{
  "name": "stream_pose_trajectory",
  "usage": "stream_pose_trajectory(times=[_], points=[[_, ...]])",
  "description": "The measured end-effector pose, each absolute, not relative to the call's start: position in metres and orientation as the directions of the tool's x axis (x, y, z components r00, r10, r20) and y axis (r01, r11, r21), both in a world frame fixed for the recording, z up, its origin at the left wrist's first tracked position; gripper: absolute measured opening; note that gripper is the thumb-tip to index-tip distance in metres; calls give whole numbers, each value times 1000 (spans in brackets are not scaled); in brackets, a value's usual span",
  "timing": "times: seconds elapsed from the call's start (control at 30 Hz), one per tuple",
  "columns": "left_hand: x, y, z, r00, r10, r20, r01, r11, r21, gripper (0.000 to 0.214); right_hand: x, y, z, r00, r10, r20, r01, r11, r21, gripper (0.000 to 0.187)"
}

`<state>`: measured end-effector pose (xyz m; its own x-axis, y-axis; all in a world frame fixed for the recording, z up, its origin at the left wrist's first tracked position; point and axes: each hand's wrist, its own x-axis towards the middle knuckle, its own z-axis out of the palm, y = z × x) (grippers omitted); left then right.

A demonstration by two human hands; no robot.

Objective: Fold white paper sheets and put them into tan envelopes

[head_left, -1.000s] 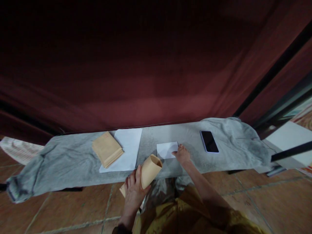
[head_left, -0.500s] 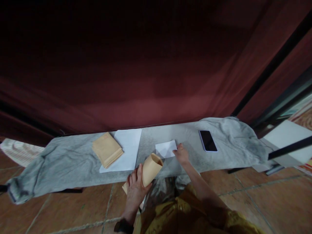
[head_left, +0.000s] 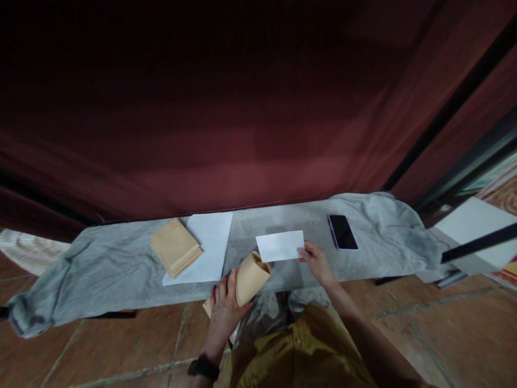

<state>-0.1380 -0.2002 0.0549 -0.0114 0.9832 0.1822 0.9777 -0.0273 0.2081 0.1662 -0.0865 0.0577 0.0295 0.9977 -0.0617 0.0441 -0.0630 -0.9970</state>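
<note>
My left hand is wrapped round a brown paper envelope, whose mouth gapes open toward the upper right. Between the thumb and fingers of my right hand is the right end of a folded white paper. The paper's lower left part is just above the envelope's mouth; whether they touch I cannot tell. To the left, a stack of brown envelopes lies partly over white paper sheets.
A grey cloth covers the narrow bench. A phone with a purple case lies to the right of my right hand. Behind the bench rises a dark red panel. Black metal bars stand at the right.
My right hand has lifted the white paper off the cloth and turned it, moving slightly right. The left hand and envelope have stayed almost in place.
</note>
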Motion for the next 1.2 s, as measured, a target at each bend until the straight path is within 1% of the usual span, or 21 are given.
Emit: stream_pose_trajectory(times=[0.07,0.17,0.3,0.4,0.53,0.67,0.77,0.9,1.2], points=[[-136,-199,56,-8,982,189,978,-32,208,107,166,-90,57,-1,999,-51,82,-51,-995,30],[-133,-199,54,5,981,194,978,-45,206,108,172,-92,58,-47,997,-59,187,-49,-981,28],[-133,-200,49,25,983,184,980,-61,188,108,187,-90,70,-118,990,-72,358,-25,-933,24],[-133,-200,46,32,982,188,983,-65,174,108,195,-87,80,-180,980,-85,429,0,-903,20],[-128,-197,42,77,976,205,979,-113,170,112,191,-87,79,-226,968,-107,421,-2,-907,19],[-117,-191,44,105,970,218,972,-147,185,116,170,-95,64,-223,965,-135,387,-40,-921,22],[-107,-185,48,139,965,224,963,-185,198,114,153,-101,54,-216,969,-122,398,-27,-917,25],[-96,-180,53,208,952,225,944,-255,207,108,142,-104,48,-246,964,-105,413,6,-911,20],[-86,-175,57,294,926,236,914,-345,213,108,146,-107,37,-347,911,-221,338,-98,-936,15]])
